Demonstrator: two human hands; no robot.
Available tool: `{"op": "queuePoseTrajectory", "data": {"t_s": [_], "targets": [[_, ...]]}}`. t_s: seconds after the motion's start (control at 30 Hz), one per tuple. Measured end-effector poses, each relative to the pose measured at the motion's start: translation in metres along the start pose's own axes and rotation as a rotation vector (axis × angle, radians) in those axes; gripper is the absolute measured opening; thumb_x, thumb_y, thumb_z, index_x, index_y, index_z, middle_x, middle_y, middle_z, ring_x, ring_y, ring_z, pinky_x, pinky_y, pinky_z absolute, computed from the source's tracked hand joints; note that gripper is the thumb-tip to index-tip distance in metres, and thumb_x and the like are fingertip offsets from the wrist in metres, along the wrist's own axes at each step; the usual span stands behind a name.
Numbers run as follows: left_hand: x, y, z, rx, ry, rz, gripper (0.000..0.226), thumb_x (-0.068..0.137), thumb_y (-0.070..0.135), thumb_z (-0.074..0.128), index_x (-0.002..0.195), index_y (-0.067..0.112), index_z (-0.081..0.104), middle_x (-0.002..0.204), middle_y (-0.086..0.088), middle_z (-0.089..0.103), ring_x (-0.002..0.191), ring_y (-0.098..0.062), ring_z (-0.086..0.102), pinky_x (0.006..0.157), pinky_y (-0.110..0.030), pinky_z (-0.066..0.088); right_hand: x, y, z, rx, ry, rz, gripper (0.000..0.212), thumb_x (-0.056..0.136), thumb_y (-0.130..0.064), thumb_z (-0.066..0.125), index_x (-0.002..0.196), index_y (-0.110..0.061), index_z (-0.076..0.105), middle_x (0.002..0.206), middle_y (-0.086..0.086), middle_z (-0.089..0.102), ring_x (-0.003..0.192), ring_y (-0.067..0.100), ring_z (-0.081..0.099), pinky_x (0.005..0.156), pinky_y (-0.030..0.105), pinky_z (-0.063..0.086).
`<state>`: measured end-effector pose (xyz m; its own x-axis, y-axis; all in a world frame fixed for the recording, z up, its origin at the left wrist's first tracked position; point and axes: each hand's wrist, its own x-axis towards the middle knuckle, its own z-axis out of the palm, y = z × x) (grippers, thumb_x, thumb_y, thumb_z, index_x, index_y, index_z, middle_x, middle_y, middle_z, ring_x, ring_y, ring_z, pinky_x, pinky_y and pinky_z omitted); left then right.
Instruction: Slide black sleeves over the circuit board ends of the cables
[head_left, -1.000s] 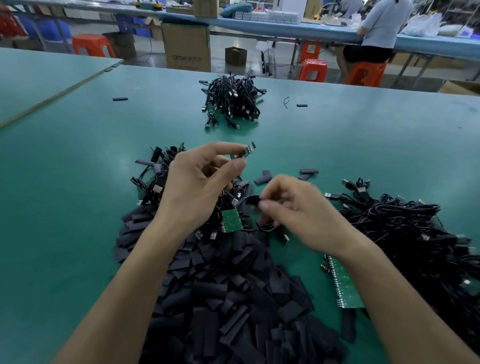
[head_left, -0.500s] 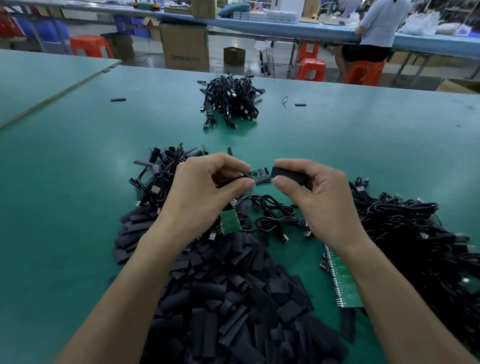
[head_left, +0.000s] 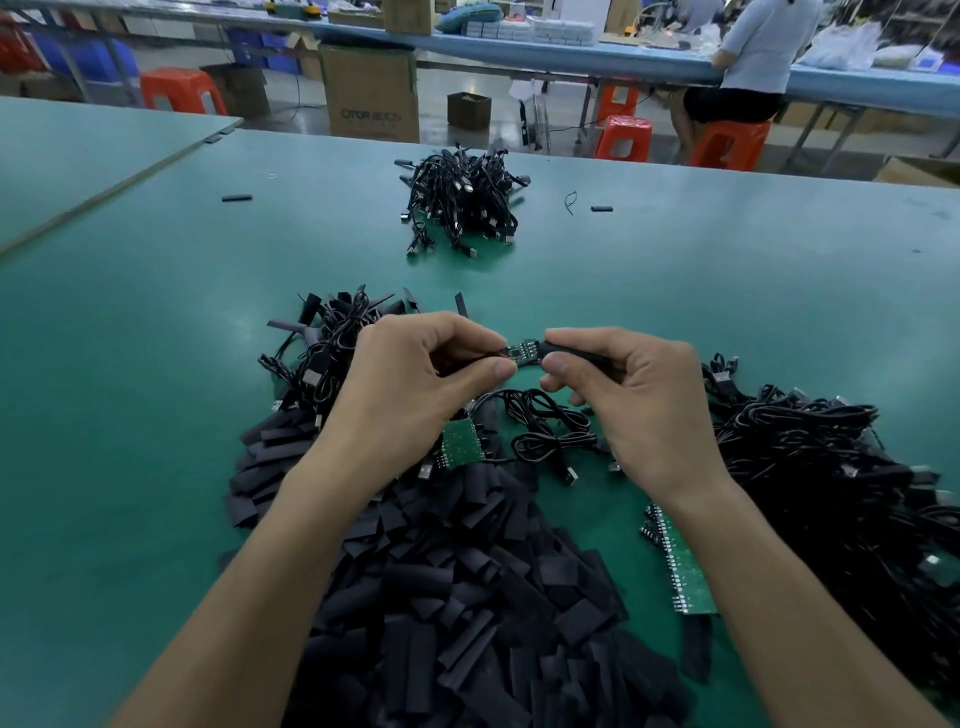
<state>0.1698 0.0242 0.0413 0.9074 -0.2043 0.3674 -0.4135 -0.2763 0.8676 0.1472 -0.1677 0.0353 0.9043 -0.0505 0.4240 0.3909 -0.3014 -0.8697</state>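
left hand (head_left: 415, 384) pinching small circuit board (head_left: 521, 351) at fingertips, right hand (head_left: 628, 395) gripping black sleeve (head_left: 569, 349), its mouth meeting the board's far end

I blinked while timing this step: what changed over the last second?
The right hand came up pinching a sleeve and carried it left to the board, which the left hand, pinching it, lowered slightly; the sleeve's mouth now meets the board's tip. The sleeve pile and far cable bundle stayed put.

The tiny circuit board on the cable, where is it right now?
In the head view, the circuit board sits mid-frame, pinched by the left hand, its free end meeting the black sleeve in the right hand.
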Motion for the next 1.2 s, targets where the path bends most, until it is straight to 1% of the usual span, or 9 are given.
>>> {"op": "queuePoseTrajectory", "data": {"t_s": [0.17,0.3,0.5,0.67,0.8,0.9,0.97,1.1,1.2], "targets": [[0.0,0.001,-0.001,0.0,-0.003,-0.005,0.012,0.082,0.018,0.081,0.087,0.028,0.074,0.075,0.017,0.073,0.068,0.003,0.068,0.064,-0.008,0.048,0.0,-0.001,0.0,0.007,0.003,0.006,0.026,0.084,-0.011,0.078,0.103,-0.028,0.073,0.085,-0.014,0.077,0.074,0.004,0.073,0.07,0.013,0.053],[0.0,0.002,-0.002,0.015,-0.003,0.002,0.01,0.084,0.019,0.079,0.087,0.027,0.074,0.076,0.017,0.074,0.067,0.003,0.067,0.064,-0.008,0.047,0.001,-0.002,0.0,0.012,-0.033,-0.002,0.027,0.083,-0.011,0.078,0.104,-0.027,0.073,0.08,-0.009,0.077,0.074,0.007,0.073,0.07,0.014,0.053],[0.001,0.002,-0.003,-0.011,-0.015,0.0,0.007,0.085,0.019,0.078,0.088,0.024,0.075,0.076,0.014,0.074,0.067,0.003,0.067,0.064,-0.008,0.047,0.002,-0.002,-0.002,0.085,-0.058,0.03,0.029,0.081,-0.013,0.078,0.107,-0.023,0.072,0.077,-0.005,0.077,0.072,0.009,0.073,0.07,0.014,0.052],[0.001,0.002,-0.005,-0.031,-0.05,0.008,0.008,0.084,0.017,0.079,0.09,0.021,0.076,0.073,0.013,0.073,0.064,0.003,0.064,0.06,-0.006,0.044,0.002,-0.002,-0.003,0.066,-0.065,0.022,0.028,0.081,-0.014,0.078,0.104,-0.029,0.072,0.08,-0.007,0.077,0.072,0.009,0.073,0.07,0.014,0.053],[0.002,0.002,-0.006,-0.065,-0.062,0.007,0.009,0.084,0.016,0.078,0.09,0.022,0.076,0.076,0.007,0.075,0.067,-0.001,0.066,0.062,-0.009,0.046,0.003,-0.005,-0.006,0.084,-0.111,0.038,0.03,0.081,-0.01,0.078,0.101,-0.032,0.072,0.079,-0.007,0.077,0.07,0.009,0.071,0.067,0.015,0.052],[0.002,0.001,-0.007,-0.077,-0.071,0.007,0.01,0.083,0.016,0.078,0.09,0.023,0.076,0.078,0.006,0.076,0.068,-0.001,0.068,0.065,-0.009,0.048,0.005,-0.01,-0.01,0.079,-0.178,0.037,0.027,0.076,-0.019,0.077,0.101,-0.028,0.073,0.083,-0.008,0.078,0.07,0.009,0.072,0.066,0.014,0.052],[0.002,0.0,-0.007,-0.079,-0.069,0.001,0.009,0.084,0.016,0.078,0.09,0.023,0.076,0.078,0.006,0.076,0.069,-0.001,0.069,0.066,-0.01,0.049,0.007,-0.014,-0.014,0.082,-0.213,0.034,0.028,0.074,-0.022,0.075,0.102,-0.023,0.074,0.084,-0.006,0.078,0.071,0.01,0.073,0.067,0.014,0.053],[0.002,-0.002,-0.004,-0.085,-0.038,-0.037,0.008,0.086,0.017,0.078,0.091,0.022,0.076,0.077,0.007,0.076,0.07,-0.003,0.07,0.067,-0.013,0.051,0.01,-0.016,-0.015,0.085,-0.243,0.037,0.028,0.074,-0.022,0.075,0.102,-0.02,0.074,0.081,-0.001,0.078,0.071,0.013,0.074,0.068,0.017,0.056],[0.001,-0.001,-0.004,-0.049,-0.025,-0.039,0.004,0.087,0.022,0.076,0.088,0.026,0.076,0.076,0.009,0.076,0.071,-0.003,0.07,0.068,-0.015,0.053,0.011,-0.014,-0.013,0.147,-0.246,0.073,0.028,0.074,-0.02,0.075,0.102,-0.016,0.074,0.081,0.004,0.077,0.068,0.016,0.073,0.065,0.023,0.058]]}}
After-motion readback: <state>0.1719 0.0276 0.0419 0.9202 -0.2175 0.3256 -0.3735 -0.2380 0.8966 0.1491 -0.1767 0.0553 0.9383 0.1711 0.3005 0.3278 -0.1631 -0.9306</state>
